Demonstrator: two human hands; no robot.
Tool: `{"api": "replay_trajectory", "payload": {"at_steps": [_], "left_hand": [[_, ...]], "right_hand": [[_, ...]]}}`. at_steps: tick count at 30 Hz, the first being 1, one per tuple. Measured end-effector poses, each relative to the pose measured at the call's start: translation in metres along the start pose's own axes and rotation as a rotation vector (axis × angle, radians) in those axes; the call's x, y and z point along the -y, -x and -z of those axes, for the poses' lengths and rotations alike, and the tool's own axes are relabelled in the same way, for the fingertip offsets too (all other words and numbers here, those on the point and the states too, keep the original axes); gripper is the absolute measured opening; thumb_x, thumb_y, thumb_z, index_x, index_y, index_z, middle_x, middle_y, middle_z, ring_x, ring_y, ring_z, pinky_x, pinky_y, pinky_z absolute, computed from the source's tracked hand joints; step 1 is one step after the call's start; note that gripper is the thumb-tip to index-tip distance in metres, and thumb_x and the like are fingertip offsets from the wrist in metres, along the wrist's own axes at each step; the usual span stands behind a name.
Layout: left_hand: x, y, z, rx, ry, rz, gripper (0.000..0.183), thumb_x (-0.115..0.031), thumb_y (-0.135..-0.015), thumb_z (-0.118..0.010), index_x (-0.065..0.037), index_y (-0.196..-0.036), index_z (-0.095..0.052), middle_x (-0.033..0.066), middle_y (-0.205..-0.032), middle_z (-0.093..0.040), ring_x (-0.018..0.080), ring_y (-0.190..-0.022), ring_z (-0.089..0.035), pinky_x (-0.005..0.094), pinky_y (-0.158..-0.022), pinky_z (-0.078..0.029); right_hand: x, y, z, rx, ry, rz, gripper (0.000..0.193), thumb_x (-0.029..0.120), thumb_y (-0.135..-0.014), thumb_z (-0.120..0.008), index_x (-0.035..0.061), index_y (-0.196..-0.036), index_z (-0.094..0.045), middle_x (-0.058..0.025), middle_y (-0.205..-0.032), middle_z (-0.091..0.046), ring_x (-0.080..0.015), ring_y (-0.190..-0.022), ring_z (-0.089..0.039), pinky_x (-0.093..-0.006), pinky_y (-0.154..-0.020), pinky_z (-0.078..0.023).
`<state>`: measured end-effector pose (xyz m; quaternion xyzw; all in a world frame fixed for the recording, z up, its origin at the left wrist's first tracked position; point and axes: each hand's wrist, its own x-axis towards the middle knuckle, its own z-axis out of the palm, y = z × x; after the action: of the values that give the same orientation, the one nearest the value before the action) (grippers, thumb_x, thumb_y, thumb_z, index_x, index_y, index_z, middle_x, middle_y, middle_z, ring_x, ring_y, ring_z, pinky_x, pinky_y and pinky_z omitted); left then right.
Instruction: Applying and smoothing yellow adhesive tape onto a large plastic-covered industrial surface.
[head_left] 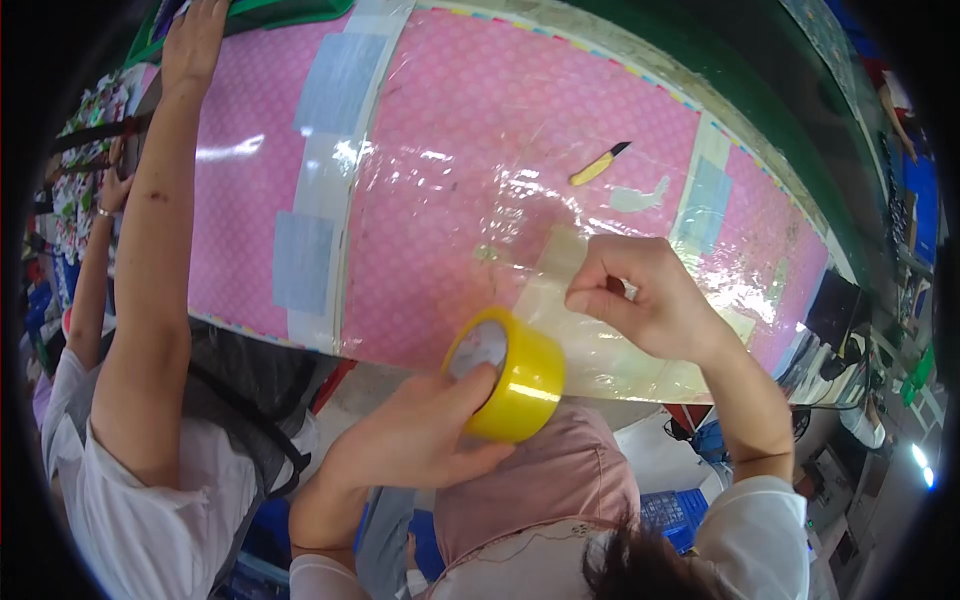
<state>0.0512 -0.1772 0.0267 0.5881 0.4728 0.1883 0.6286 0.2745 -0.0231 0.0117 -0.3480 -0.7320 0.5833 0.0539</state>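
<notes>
My left hand [410,430] grips a roll of yellow packing tape [532,378] at the table's near edge, its thumb in the core and its fingers underneath. The roll stands tilted, with its open core toward the left. To the right of it, my right hand [655,295] is closed in a pinch above the table. What lies between its fingertips is too small to make out. Under that hand, pale yellowish clear strips [563,260] lie on the pink, plastic-covered tabletop [450,180]. Farther off rests a yellow cutter knife [595,168] with a black end.
At the left, a co-worker's arm [165,230] stretches across the table toward a green tray [270,14]. Pale blue patches [305,262] are stuck along a white strip. A dark box-like object [835,308] sits by the right end. A blue crate [680,512] is below the table's edge.
</notes>
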Motion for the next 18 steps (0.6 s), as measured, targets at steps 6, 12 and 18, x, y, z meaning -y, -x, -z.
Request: {"api": "replay_trajectory", "payload": {"at_steps": [6, 12, 18], "left_hand": [[0.019, 0.081, -0.033, -0.126, 0.280, 0.673, 0.065, -0.029, -0.077, -0.074, 0.000, -0.127, -0.045, 0.0204, -0.089, -0.067, 0.0320, -0.080, -0.068, 0.0378, -0.071, -0.053], [0.054, 0.154, -0.078, -0.337, 0.536, 0.904, 0.066, -0.027, -0.079, -0.073, -0.003, -0.134, -0.044, 0.0143, -0.093, -0.068, 0.0223, -0.081, -0.068, 0.0339, -0.073, -0.053], [0.092, 0.161, -0.076, -0.474, 0.576, 0.632, 0.072, -0.016, -0.085, -0.069, -0.009, -0.146, -0.030, 0.0112, -0.105, -0.061, 0.0159, -0.082, -0.063, 0.0298, -0.067, -0.054]], "right_hand": [[0.022, 0.006, 0.013, 0.059, -0.042, -0.111, 0.008, 0.002, -0.083, -0.068, -0.0005, -0.078, -0.062, -0.0011, -0.069, -0.056, -0.0059, -0.062, -0.049, -0.0241, -0.052, -0.039], [0.002, -0.068, 0.047, 0.191, -0.085, -0.078, 0.012, 0.007, -0.088, -0.066, -0.0006, -0.080, -0.061, 0.0021, -0.070, -0.057, -0.0039, -0.064, -0.049, -0.0215, -0.057, -0.040], [-0.015, -0.168, 0.105, 0.299, 0.262, -0.052, 0.018, 0.021, -0.088, -0.067, 0.0046, -0.081, -0.061, 0.0037, -0.073, -0.056, -0.0041, -0.067, -0.047, -0.0220, -0.060, -0.039]]}}
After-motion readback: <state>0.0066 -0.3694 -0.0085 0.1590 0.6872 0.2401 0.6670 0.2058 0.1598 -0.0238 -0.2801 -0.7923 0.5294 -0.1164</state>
